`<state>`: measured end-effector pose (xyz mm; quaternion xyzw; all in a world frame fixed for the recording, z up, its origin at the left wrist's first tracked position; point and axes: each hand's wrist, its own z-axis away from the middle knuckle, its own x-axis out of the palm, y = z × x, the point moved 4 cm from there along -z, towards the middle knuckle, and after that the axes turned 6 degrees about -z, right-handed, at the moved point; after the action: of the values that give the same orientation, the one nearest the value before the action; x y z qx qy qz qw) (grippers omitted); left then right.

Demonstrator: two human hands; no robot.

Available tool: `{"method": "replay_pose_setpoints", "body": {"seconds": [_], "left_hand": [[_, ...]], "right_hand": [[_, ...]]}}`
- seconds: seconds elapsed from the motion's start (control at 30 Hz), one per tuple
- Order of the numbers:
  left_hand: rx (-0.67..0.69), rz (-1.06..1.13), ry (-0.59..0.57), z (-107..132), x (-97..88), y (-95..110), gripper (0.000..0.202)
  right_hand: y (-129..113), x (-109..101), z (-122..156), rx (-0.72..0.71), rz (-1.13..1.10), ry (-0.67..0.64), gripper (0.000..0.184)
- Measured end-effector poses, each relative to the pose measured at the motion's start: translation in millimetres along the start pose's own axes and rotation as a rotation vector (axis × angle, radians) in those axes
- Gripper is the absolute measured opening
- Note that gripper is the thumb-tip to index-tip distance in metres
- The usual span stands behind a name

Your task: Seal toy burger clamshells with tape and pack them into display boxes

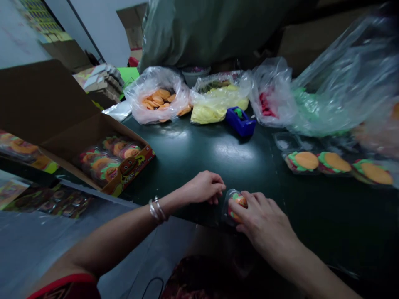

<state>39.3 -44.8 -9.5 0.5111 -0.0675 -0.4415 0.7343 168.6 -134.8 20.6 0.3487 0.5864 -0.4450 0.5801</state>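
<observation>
Both my hands meet over a small clear plastic case with a toy burger inside (234,203) near the front edge of the dark green table (199,158). My left hand (204,187), fingers curled, pinches the case's left rim. My right hand (262,218) covers the case from the right, fingers pressed on it. A bracelet sits on my left wrist.
An open display carton (124,166) with packed burgers stands at left. Plastic bags of orange pieces (157,99), yellow pieces (218,101), red pieces (268,101) and green pieces (314,112) line the back, with a blue tape dispenser (240,120). Three assembled burgers (333,162) lie at right.
</observation>
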Motion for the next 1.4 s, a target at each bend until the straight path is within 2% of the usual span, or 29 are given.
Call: {"method": "replay_pose_setpoints", "body": {"seconds": [0.03,0.13,0.23,0.37,0.47,0.63,0.7,0.8,0.9,1.0,1.1,1.27,1.33,1.4], "left_hand": [[0.019,-0.017,0.001,-6,-0.6,5,0.012],[0.054,-0.034,-0.093,-19,3.6,16,0.017],[0.057,0.006,-0.149,-23,7.2,17,0.015],[0.016,0.077,-0.114,-25,10.0,9,0.011],[-0.028,0.107,-0.079,-31,12.6,5,0.007],[-0.037,0.129,-0.041,-31,12.8,10,0.007],[0.001,0.148,-0.004,-21,10.3,14,0.011],[0.075,0.207,0.056,-1,8.6,11,0.021],[0.106,0.273,0.085,23,17.3,1,0.029],[0.102,0.336,0.05,51,41.7,-12,0.031],[0.082,0.394,0.031,82,73.5,-32,0.028],[-0.122,0.482,0.029,129,120.0,-81,0.027],[-0.157,0.488,0.04,141,127.9,-89,0.026],[-0.156,0.439,0.051,148,129.2,-88,0.025]], "right_hand": [[-1,0,1,0.005,-0.002,0.027,0.046],[-3,1,5,0.012,-0.023,0.12,0.049],[-4,1,6,0.006,-0.05,0.138,0.045],[-1,2,3,-0.016,-0.105,0.073,0.04],[3,2,-3,-0.013,-0.136,0.056,0.043],[3,-1,-4,0.007,-0.2,0.061,0.05],[4,0,4,-0.013,-0.255,0.13,0.059],[11,7,27,-0.016,-0.46,0.327,0.074],[23,21,57,0.15,-0.866,0.479,0.054],[18,35,81,0.317,-1.307,0.398,0.034],[-2,48,99,0.405,-1.555,0.28,0.023],[-31,82,130,0.539,-1.586,0.069,0.022],[-37,89,138,0.563,-1.565,0.006,0.022],[-40,89,142,0.563,-1.54,-0.037,0.023]]}}
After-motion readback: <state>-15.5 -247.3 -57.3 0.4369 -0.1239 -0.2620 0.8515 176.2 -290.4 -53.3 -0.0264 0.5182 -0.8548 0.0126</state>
